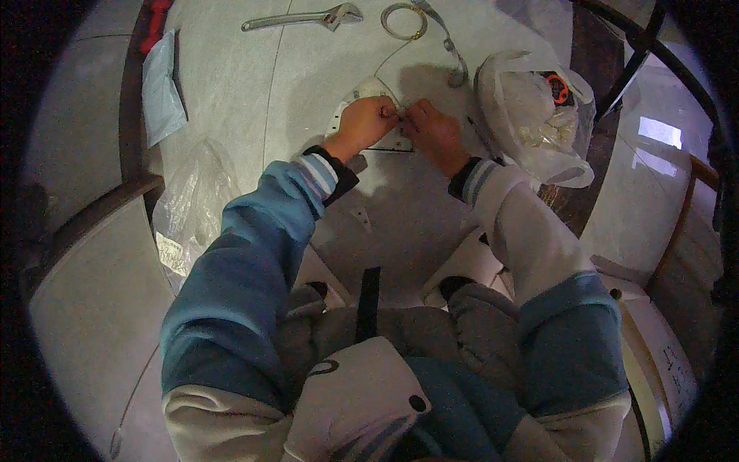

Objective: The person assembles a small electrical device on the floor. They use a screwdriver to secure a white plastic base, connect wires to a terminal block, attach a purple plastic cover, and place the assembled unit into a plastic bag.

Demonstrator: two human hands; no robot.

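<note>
between the two sets of fingertips, right where they meet, sits a small white part (368, 104) lying on the pale floor (246, 85). the left hand (368, 122) is curled closed, its fingers pinching at the part's near edge; the right hand (433, 131) is bent closed just beside it, fingertips touching the same spot, though what exactly is pinched is too small to tell. the part is flat, white and rounded on its far-left side, mostly hidden under the knuckles. beyond the fingers a thin wire coil (403, 21) and a metal adjustable wrench (304, 18) lie well apart from them. to the right of the right fingers slumps a clear plastic bag (531, 115) of white pieces; left of the left hand lie another crumpled clear bag (192, 200) and a flat pale blue packet (160, 86).
</note>
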